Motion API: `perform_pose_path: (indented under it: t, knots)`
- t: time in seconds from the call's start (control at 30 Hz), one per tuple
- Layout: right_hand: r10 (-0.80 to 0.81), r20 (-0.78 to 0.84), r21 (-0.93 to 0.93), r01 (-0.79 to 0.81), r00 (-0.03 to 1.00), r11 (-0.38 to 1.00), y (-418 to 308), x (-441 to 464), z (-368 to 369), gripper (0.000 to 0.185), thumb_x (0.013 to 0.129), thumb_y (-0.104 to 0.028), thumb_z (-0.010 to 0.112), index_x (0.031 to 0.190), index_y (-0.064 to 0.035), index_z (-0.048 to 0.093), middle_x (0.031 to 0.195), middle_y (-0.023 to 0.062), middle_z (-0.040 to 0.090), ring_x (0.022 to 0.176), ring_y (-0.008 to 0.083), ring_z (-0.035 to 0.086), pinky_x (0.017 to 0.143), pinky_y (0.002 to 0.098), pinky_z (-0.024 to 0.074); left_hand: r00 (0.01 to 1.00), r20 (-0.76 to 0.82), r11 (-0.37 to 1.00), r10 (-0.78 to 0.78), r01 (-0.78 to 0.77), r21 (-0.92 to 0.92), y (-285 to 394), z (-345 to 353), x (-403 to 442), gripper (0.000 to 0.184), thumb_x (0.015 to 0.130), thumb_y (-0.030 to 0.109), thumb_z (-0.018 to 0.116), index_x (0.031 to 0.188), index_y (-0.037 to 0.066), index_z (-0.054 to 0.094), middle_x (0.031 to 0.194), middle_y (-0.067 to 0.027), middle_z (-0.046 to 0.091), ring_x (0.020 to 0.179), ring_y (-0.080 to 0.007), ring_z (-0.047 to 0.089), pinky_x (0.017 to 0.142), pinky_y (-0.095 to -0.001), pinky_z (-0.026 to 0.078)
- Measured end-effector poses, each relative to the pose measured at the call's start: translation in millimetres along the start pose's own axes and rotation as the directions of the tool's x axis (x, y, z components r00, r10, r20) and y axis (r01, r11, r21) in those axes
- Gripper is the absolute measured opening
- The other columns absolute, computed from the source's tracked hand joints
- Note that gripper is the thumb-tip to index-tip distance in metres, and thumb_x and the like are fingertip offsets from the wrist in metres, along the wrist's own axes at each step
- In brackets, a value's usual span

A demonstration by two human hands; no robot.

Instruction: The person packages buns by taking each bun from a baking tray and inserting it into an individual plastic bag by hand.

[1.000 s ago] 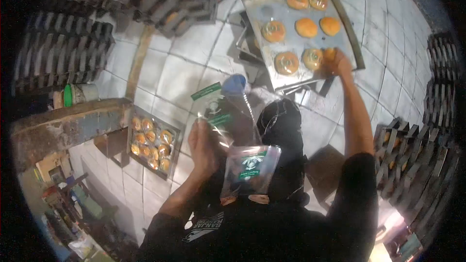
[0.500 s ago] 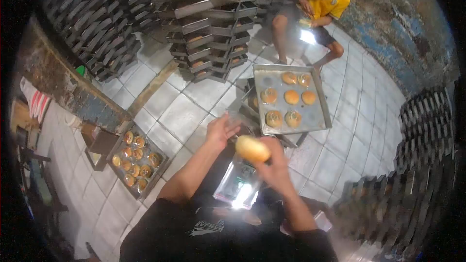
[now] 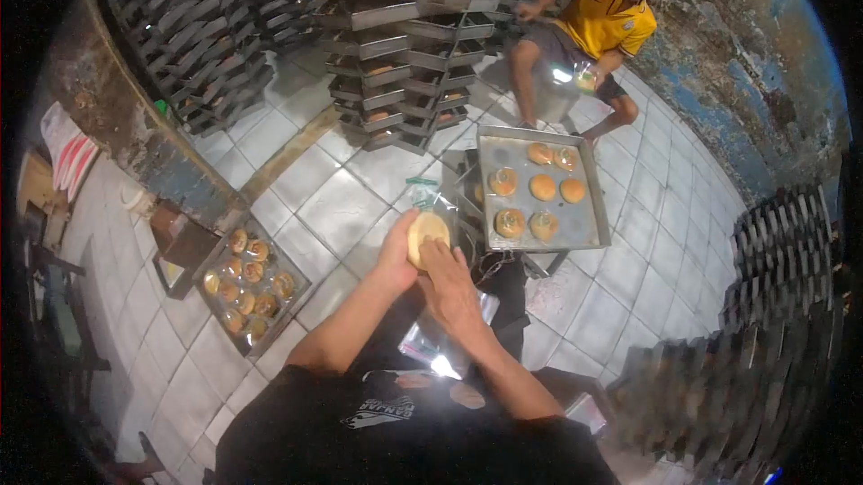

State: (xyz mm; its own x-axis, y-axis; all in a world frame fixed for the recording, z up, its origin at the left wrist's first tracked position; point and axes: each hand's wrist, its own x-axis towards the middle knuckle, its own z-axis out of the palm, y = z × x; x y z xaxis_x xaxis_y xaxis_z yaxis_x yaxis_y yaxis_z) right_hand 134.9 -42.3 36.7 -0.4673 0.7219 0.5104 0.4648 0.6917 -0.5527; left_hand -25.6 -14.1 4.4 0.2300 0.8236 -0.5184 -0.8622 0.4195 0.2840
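Note:
A pale round bun is held up in front of me, between my two hands. A clear plastic bag with green print extends beyond the bun, around at least part of it. My left hand is closed around the bun's left side and the bag. The fingers of my right hand press on the bun's near face. On my lap lies a stack of clear plastic bags. In front of me, to the right, a metal tray holds several buns, some wrapped in plastic.
To my left, another tray is filled with wrapped buns on the tiled floor. Tall stacks of metal trays stand ahead, with more trays at right. A person in a yellow shirt sits beyond the tray.
My right hand has brought the bun left to my left hand and the bag. The seated person's hands have moved apart, one holding a small bagged item.

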Motion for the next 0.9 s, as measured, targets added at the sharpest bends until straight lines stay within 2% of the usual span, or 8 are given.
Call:
perform_pose_path:
  t: [0.2,0.4,0.53,0.6,0.67,0.77,0.87,0.9]
  knots:
    - [-0.092,0.057,-0.15,0.1,0.994,0.984,14.2,17.5,-5.1,0.052,0.086,0.001,0.061,0.138,0.0036,0.054,0.137,0.0243,0.059,0.134,0.0415,0.053,0.118,0.0586,0.032,0.848,0.124,0.834,0.515,-0.529,0.155,-33.8,15.8,-7.1,0.041,0.106,0.038,0.054,0.134,0.009,0.055,0.131,-0.0091,0.064,0.118,-0.0234,0.062,0.105,-0.0405,0.048]
    - [-0.038,0.075,-0.169,0.05,0.996,0.984,42.4,44.7,-3.8,0.041,0.087,-0.007,0.066,0.128,-0.002,0.06,0.127,0.0191,0.064,0.129,0.0382,0.055,0.118,0.0563,0.0312,0.83,-0.044,0.819,0.557,-0.539,0.196,-41.6,37.4,22.1,0.039,0.104,0.026,0.059,0.139,0.014,0.043,0.127,-0.0074,0.059,0.116,-0.0245,0.061,0.098,-0.0409,0.053]
    - [-0.08,0.163,0.116,0.062,0.983,0.991,9.9,45.7,-45.0,0.021,0.09,-0.008,0.069,0.111,-0.0057,0.065,0.118,0.0147,0.067,0.114,0.0346,0.062,0.106,0.0516,0.0423,0.914,0.135,0.916,0.382,-0.356,-0.186,-17.4,27.4,25.3,0.057,0.105,0.055,0.047,0.137,0.007,0.049,0.135,-0.0102,0.058,0.121,-0.0265,0.059,0.104,-0.0481,0.05]
    - [0.131,0.402,0.405,-0.304,0.906,0.862,-0.5,36.8,-39.4,0.017,0.089,-0.001,0.067,0.106,-0.0029,0.066,0.11,0.0149,0.066,0.099,0.0288,0.065,0.087,0.0411,0.0512,0.966,0.031,0.933,0.256,-0.239,-0.268,-7.7,41.5,12.9,0.069,0.104,0.063,0.04,0.141,0.005,0.05,0.137,-0.0157,0.059,0.128,-0.0343,0.057,0.107,-0.0537,0.049]
    - [0.032,0.259,0.353,-0.126,0.965,0.927,3.9,21.4,-23.9,0.008,0.092,-0.002,0.068,0.093,-0.0005,0.061,0.099,0.0121,0.065,0.086,0.0237,0.064,0.076,0.0355,0.0512,0.971,0.048,0.943,0.233,-0.213,-0.257,-14.4,24.8,27.5,0.078,0.103,0.067,0.036,0.145,0.002,0.046,0.139,-0.0197,0.057,0.131,-0.0399,0.054,0.112,-0.0579,0.045]
    - [-0.142,0.68,0.717,-0.61,0.72,0.339,-10.7,3.9,-43.0,0.015,0.092,-0.002,0.07,0.085,-0.0019,0.057,0.091,0.0091,0.065,0.082,0.0207,0.063,0.073,0.0337,0.0498,0.917,0.075,0.914,0.392,-0.379,-0.146,-1.9,10.2,31.6,0.071,0.105,0.063,0.035,0.142,0.003,0.048,0.139,-0.0185,0.057,0.13,-0.0378,0.055,0.11,-0.0563,0.045]
    - [-0.13,0.637,0.727,-0.537,0.759,0.428,-6.6,-4.1,-62.3,0.014,0.086,-0.002,0.077,0.09,-0.0009,0.064,0.088,0.0113,0.066,0.085,0.0195,0.065,0.071,0.0299,0.0507,0.926,-0.024,0.912,0.376,-0.375,-0.169,24.0,-18.3,17.7,0.062,0.108,0.057,0.035,0.137,0.005,0.052,0.136,-0.0177,0.06,0.127,-0.0351,0.057,0.108,-0.0565,0.046]
    - [0.16,0.346,0.576,-0.344,0.924,0.742,-3.1,5.7,-52.6,0.014,0.086,-0.003,0.078,0.094,-0.0003,0.066,0.087,0.011,0.066,0.085,0.0185,0.065,0.071,0.0298,0.0511,0.935,-0.032,0.926,0.353,-0.354,-0.13,15.7,6.3,-9.3,0.059,0.107,0.059,0.034,0.127,0.008,0.057,0.123,-0.0113,0.065,0.117,-0.0294,0.062,0.099,-0.0545,0.05]
